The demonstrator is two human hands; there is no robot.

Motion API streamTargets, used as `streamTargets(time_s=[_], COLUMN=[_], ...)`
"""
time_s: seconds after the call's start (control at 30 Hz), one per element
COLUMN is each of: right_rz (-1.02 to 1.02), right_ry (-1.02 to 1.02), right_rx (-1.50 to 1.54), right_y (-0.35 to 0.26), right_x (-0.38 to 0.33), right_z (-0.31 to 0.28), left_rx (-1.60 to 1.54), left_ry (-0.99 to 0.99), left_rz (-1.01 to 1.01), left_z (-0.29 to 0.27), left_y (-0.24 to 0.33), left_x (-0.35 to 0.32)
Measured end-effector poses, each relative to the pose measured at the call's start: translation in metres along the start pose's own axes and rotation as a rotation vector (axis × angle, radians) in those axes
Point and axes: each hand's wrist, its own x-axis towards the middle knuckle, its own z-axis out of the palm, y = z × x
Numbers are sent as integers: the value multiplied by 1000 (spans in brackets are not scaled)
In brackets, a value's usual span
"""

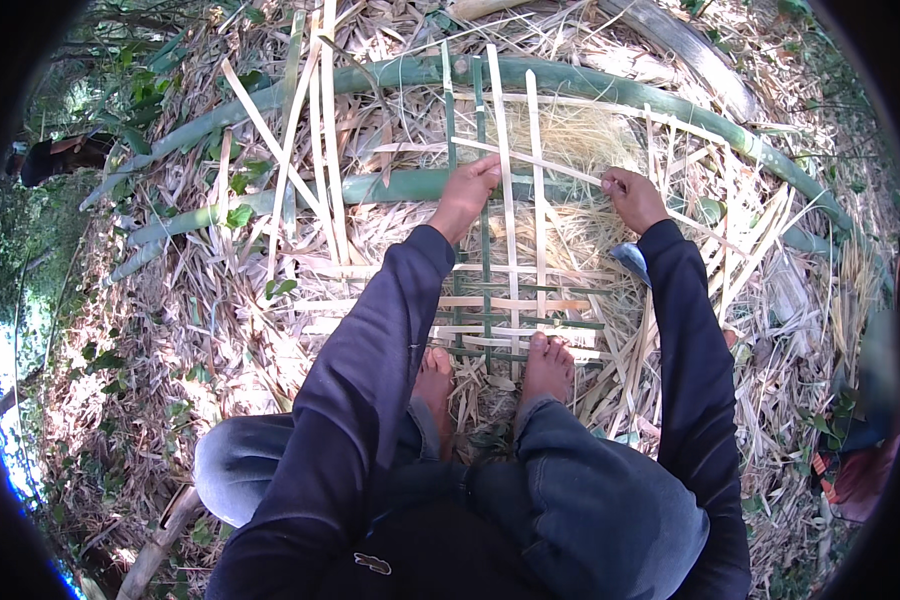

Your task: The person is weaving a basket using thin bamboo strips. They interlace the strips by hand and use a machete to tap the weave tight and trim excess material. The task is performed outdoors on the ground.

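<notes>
L hand (468, 192) & R hand (634, 200) fwd, apart, both curled; arms (375, 335) extended.

A dark navy long-sleeved top (356, 390) of smooth cloth is being worn, its sleeves being finished by snug dark cuffs (661, 238), while a small, elongated, pale-edged emblem (373, 563) is being displayed on its front; faded blue denim trousers (600, 490) with whitened knees and turned-up hems (534, 408) are being worn above bare feet (547, 370)
</notes>
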Motion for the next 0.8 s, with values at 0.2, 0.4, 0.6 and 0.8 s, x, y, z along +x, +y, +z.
streamTargets(time_s=[0.2,0.4,0.6,0.8], right_rz=[38,2,30,71], right_ry=[-60,-63,-47,-13], right_rx=[-33,-5,44,-9], right_y=[6,5,12,0], right_x=[6,6,1,-14], right_z=[-1,6,8,7], left_rx=[-92,-94,80,485], left_ry=[140,324,238,211], left_rz=[136,24,-109,-175], left_z=[-24,-77,-80,-57], left_y=[-6,0,-4,-27], left_x=[-6,-9,-17,-20])
